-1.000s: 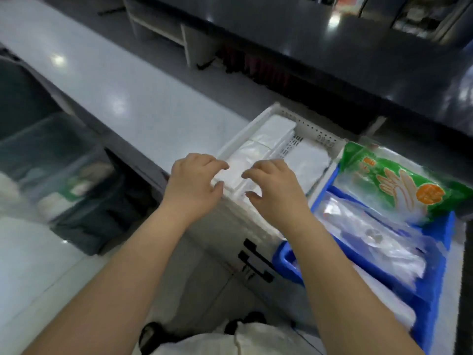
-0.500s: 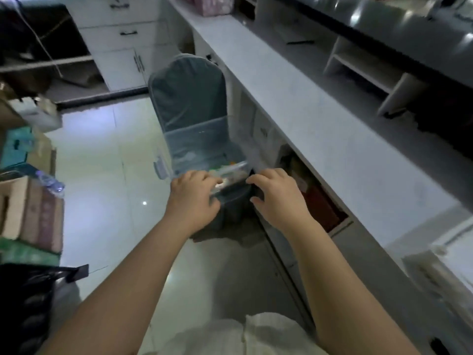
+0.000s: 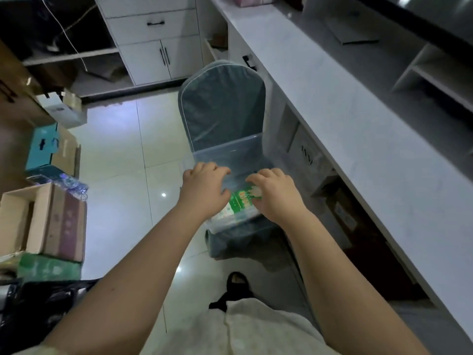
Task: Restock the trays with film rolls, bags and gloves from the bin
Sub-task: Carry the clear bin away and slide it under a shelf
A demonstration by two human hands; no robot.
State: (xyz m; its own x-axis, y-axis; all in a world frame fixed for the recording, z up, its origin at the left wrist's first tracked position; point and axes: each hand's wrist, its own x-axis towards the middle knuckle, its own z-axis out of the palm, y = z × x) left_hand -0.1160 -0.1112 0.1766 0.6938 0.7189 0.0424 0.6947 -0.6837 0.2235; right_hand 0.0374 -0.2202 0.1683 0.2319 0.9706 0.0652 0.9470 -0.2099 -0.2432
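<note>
A clear plastic bin stands on the seat of a grey-blue covered chair in front of me. Inside it lies a green printed pack of gloves, partly hidden by my hands. My left hand hovers over the bin's left side with its fingers loosely curled and nothing in it. My right hand is over the bin's right side, its fingertips above the green pack, and I see no grip on it. The trays are out of view.
A long white counter runs along the right, with open shelves below it. Cardboard boxes are stacked at the left on the glossy tiled floor. White cabinets stand at the back. My foot is near the chair.
My view has swung left from the white and blue trays on the counter to the chair. Both hands, in the same empty pose, are now over the clear bin.
</note>
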